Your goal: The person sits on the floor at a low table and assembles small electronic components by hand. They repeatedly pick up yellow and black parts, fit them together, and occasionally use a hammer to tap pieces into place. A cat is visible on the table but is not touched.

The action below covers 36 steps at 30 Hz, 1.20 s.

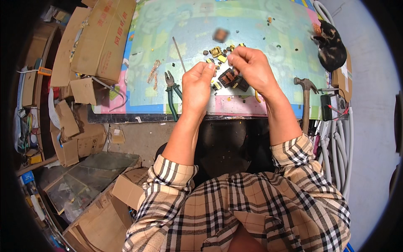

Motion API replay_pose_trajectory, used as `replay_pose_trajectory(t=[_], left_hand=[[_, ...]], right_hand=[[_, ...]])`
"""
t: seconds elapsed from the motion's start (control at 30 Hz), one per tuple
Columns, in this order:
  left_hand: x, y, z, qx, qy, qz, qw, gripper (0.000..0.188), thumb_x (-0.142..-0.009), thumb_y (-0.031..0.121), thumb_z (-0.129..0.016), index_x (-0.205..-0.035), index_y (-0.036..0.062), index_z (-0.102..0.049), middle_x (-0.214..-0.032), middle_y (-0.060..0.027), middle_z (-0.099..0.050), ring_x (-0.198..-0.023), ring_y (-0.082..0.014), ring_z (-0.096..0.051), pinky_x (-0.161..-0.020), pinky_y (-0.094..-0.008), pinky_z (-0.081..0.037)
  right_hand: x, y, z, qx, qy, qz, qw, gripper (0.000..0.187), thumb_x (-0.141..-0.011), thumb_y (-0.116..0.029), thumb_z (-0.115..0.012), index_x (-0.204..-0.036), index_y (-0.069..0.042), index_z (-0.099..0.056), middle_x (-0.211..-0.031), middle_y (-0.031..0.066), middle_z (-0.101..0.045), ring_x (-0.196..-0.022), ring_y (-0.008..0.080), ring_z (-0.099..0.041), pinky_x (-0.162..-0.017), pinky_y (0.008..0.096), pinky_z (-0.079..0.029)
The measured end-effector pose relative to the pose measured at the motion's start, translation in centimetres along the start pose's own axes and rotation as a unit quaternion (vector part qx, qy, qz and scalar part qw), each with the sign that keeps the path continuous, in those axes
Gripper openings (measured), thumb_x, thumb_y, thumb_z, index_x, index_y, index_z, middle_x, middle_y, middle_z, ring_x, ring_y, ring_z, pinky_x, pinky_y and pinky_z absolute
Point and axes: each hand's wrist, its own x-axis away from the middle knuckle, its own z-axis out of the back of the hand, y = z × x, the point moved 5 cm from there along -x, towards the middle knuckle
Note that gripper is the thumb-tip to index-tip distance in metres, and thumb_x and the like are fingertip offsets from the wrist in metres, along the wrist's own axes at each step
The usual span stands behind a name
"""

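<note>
Both of my hands are over the table, fingertips close together. My left hand (197,86) is closed, thumb pressed on the bent fingers; what it pinches, if anything, I cannot make out. My right hand (254,69) is also closed in a pinch, its fingertips hiding anything small between them. Between and just below them lies a dark block with copper-coloured windings (228,78). Small yellow and black pieces surround it, among them a yellowish frame-shaped part (215,52). Farther off, a brown block (221,35) appears blurred.
Green-handled pliers (172,94) and a thin metal rod (179,53) lie left of my hands, near copper wire strands (154,74). A hammer (306,94) rests at right. A cat (331,46) lies at the far right edge. A cardboard box (98,42) stands at left.
</note>
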Motion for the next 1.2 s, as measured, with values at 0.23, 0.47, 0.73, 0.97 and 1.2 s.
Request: replay_pose_trajectory(t=[0.23,0.47,0.73,0.97,1.2], left_hand=[[-0.3,-0.3,0.8,0.028,0.015,0.024,0.999,0.025,-0.095,0.019,-0.056,-0.078,0.0025,-0.062,-0.067,0.003,-0.054,-0.063,-0.0058,-0.041,-0.058,-0.0242,-0.034],[-0.4,-0.1,0.7,-0.036,0.034,-0.025,0.998,0.025,-0.096,0.019,-0.056,-0.078,0.0012,-0.061,-0.066,0.0034,-0.054,-0.064,-0.0057,-0.042,-0.059,-0.0251,-0.037],[-0.6,-0.2,0.4,0.13,-0.01,0.036,0.991,0.026,-0.098,0.026,-0.054,-0.083,0.0051,-0.058,-0.051,0.0064,-0.034,-0.043,-0.0046,-0.026,-0.042,-0.0236,-0.021],[-0.7,-1.7,0.7,0.247,-0.083,0.143,0.955,0.03,-0.099,0.029,-0.052,-0.089,0.0009,-0.057,-0.049,0.0005,-0.039,-0.038,-0.0089,-0.032,-0.038,-0.023,-0.027],[-0.8,-1.8,0.4,0.21,-0.138,0.141,0.958,0.036,-0.102,0.029,-0.043,-0.093,-0.0022,-0.058,-0.076,-0.0191,-0.068,-0.047,-0.0162,-0.058,-0.041,-0.0216,-0.043]], right_hand=[[1.8,-1.2,-1.1,0.065,-0.259,-0.025,0.963,0.018,-0.089,-0.017,-0.061,-0.08,-0.002,-0.065,-0.063,0.0024,-0.057,-0.059,0.0099,-0.051,-0.058,0.0289,-0.045],[0.6,-1.6,0.8,-0.048,-0.027,0.04,0.998,0.017,-0.09,-0.013,-0.059,-0.079,-0.002,-0.064,-0.066,-0.0018,-0.056,-0.06,0.0063,-0.051,-0.056,0.0231,-0.042],[1.7,-0.1,-1.7,0.129,-0.301,-0.013,0.945,0.018,-0.087,-0.014,-0.061,-0.076,0.0,-0.061,-0.059,0.0046,-0.053,-0.057,0.0129,-0.053,-0.056,0.0302,-0.044],[0.4,1.3,-0.4,0.196,-0.099,0.077,0.973,0.015,-0.087,-0.016,-0.063,-0.094,-0.003,-0.068,-0.078,0.0103,-0.06,-0.067,0.0203,-0.055,-0.064,0.0346,-0.047],[0.5,-1.2,-1.1,0.024,-0.062,0.135,0.989,0.018,-0.086,-0.008,-0.062,-0.102,-0.002,-0.067,-0.09,0.0066,-0.06,-0.078,0.0151,-0.059,-0.073,0.0294,-0.048]])
